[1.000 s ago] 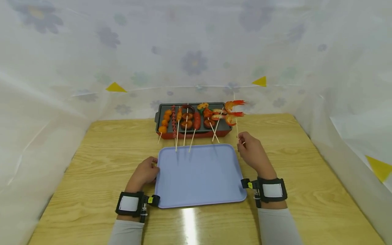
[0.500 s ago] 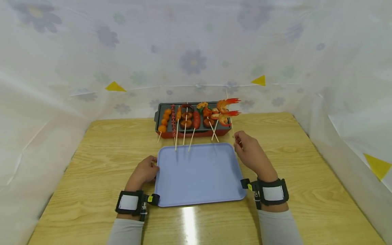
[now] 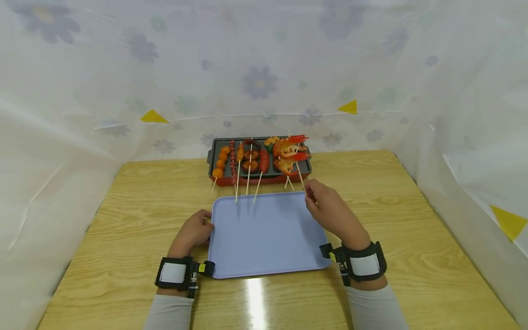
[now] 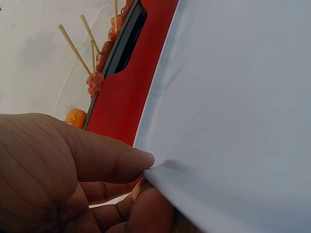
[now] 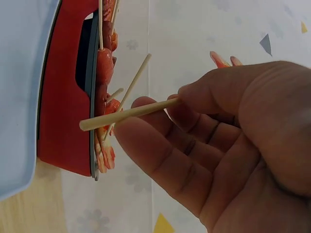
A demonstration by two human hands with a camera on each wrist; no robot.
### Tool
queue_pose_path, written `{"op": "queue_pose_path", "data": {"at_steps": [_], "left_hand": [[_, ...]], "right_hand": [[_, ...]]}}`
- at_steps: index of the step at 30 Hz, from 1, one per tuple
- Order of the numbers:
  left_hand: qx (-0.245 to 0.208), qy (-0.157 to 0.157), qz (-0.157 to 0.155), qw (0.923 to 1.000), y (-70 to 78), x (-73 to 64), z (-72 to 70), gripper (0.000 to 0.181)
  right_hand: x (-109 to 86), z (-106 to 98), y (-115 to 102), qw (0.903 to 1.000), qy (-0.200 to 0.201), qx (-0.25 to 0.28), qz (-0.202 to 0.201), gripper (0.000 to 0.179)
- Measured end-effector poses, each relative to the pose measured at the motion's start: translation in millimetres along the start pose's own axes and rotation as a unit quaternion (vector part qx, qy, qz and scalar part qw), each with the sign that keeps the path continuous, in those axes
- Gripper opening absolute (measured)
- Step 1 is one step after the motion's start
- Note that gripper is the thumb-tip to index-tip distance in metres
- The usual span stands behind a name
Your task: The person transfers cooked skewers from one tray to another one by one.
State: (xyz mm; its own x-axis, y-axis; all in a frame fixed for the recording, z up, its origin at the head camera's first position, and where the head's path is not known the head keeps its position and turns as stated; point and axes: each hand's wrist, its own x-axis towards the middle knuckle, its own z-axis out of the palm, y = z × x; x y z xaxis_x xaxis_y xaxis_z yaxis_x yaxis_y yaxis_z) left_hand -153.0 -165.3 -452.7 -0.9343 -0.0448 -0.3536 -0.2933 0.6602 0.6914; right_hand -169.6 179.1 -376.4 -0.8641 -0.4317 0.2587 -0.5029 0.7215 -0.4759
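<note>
My right hand pinches the bare stick of a shrimp skewer between thumb and fingers. The curled shrimp with red tails hang over the right part of a red and black tabletop grill, hiding food beneath them; whether they touch it I cannot tell. In the right wrist view the stick crosses the fingers, its blunt end pointing left. A pale blue tray lies in front of the grill. My left hand grips its left edge, thumb on top and fingers below, as the left wrist view confirms.
Several skewers lie on the grill: orange balls, a thin red one, brown round slices and a sausage. Their sticks jut forward over the tray's far edge. A flower-patterned sheet encloses the wooden table.
My right hand has moved left with the shrimp skewer, bringing the shrimp from the grill's right end over the food there. The left hand and tray stay in place.
</note>
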Motion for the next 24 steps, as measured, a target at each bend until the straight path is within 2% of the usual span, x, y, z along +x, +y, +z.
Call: {"op": "queue_pose_path", "data": {"at_steps": [24], "left_hand": [[-0.025,-0.005,0.002,0.9997,-2.3,1.1,1.0,0.04]], "right_hand": [[1.7,3.4,-11.7,0.9994,-0.004,0.015,-0.031,0.006]]}}
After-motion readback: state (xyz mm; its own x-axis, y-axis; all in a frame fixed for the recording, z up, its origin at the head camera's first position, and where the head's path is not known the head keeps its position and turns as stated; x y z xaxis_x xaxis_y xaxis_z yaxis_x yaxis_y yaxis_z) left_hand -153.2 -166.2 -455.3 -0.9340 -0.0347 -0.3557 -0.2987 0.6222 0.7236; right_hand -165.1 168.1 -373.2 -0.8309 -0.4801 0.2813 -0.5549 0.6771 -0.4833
